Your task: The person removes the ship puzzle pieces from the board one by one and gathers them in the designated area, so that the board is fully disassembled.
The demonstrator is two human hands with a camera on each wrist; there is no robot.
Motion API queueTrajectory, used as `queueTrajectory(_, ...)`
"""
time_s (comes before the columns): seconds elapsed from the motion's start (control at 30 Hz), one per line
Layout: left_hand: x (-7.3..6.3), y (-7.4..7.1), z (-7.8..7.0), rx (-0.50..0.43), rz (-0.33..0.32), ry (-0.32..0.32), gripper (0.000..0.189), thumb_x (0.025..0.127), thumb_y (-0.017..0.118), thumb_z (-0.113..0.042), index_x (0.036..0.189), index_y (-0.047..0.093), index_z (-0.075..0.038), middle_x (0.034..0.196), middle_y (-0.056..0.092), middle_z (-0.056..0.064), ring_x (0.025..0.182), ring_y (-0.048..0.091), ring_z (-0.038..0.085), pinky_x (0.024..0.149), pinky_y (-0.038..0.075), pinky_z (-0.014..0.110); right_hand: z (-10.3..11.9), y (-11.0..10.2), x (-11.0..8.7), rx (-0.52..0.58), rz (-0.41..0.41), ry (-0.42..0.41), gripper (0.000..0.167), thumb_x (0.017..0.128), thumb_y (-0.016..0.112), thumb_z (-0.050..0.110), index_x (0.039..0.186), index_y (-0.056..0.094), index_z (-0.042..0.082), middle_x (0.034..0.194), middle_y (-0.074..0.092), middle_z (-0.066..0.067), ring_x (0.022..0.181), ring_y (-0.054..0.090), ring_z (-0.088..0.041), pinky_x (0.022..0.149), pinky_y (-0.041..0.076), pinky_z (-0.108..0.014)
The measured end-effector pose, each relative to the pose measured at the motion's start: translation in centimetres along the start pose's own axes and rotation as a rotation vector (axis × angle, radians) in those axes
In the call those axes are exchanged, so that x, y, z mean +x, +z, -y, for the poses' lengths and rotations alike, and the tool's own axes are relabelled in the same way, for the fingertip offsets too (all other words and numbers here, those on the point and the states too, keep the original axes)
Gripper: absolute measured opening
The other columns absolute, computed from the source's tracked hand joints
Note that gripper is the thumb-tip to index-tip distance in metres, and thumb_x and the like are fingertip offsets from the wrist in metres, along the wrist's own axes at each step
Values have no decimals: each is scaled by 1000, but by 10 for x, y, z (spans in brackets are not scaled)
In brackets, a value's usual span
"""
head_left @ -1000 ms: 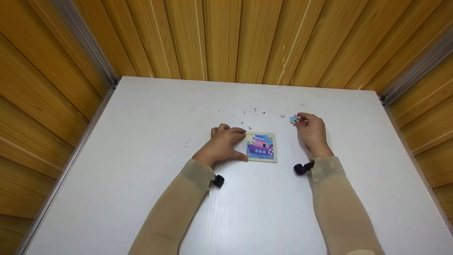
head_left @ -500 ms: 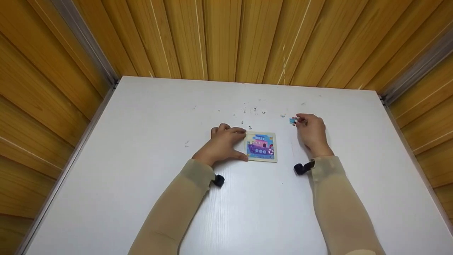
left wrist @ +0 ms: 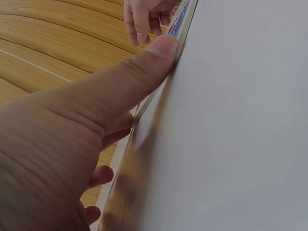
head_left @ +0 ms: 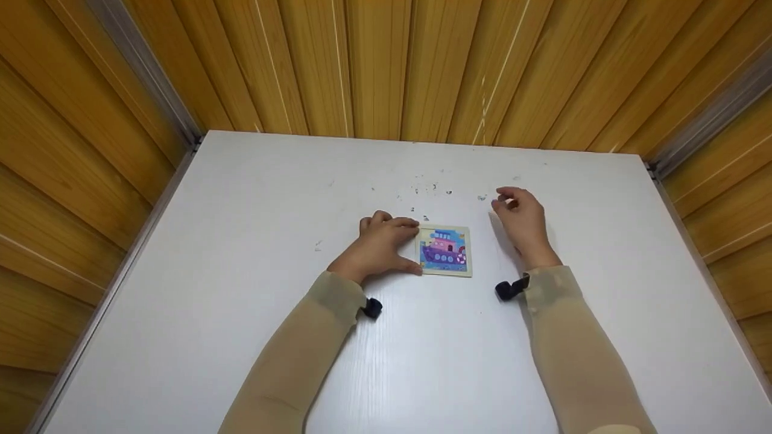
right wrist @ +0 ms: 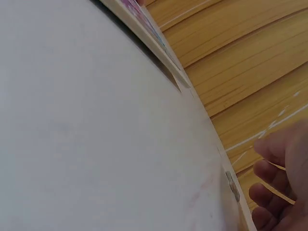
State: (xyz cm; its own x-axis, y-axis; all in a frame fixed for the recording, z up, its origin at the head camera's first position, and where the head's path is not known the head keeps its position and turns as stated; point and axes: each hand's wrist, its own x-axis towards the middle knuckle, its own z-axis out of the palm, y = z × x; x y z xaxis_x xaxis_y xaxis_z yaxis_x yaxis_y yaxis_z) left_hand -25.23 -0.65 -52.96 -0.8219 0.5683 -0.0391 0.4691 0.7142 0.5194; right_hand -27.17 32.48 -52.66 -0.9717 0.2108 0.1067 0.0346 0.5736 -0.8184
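In the head view a small square jigsaw puzzle, with a pink and purple boat in a pale frame, lies flat on the white table. My left hand holds the frame's left side, thumb on the near corner and index finger on the far one. In the left wrist view the thumb presses against the frame's edge. To the right of the puzzle, my right hand is raised, its fingertips brought together in a pinch. The puzzle piece they held a moment earlier is mostly hidden by the fingers.
Several small dark scuffs mark the white table beyond the puzzle. One more smudge lies just left of the right fingertips. Wood-grained panels stand behind the table and at both sides.
My right hand has moved slightly left and away from me, turning so that the light blue puzzle piece drops from sight. The left hand and the framed puzzle stay where they were.
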Motion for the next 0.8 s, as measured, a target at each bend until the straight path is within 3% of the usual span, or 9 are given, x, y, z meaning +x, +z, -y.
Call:
queueTrajectory(0.13,0,1,0,3,-1,6,95,83,98,-62,161,65,-19,173,56,-5,148,45,29,130,28,58,12,14,-7,98,50,7,38,112,69,19,146,69,1,137,71,-18,112,60,-16,85,52,-13)
queueTrajectory(0.33,2,1,-1,18,1,10,95,84,96,-64,162,65,-19,173,56,-5,150,45,27,133,29,55,27,33,-23,182,244,-31,37,112,71,21,144,70,1,125,71,-14,104,63,-17,81,57,-17)
queueTrajectory(0.57,3,-1,0,39,5,57,93,87,92,-64,162,65,-18,172,57,-4,154,46,28,134,31,55,33,38,-31,45,398,-151,25,106,77,15,129,79,6,112,71,-10,102,60,-22,88,51,-26)
queueTrajectory(0.8,1,-3,4,11,7,103,92,88,90,-58,164,62,-14,173,57,1,165,43,27,144,25,48,34,45,-30,-96,478,-214,27,103,82,14,129,81,9,123,75,-11,106,63,-23,96,53,-33)
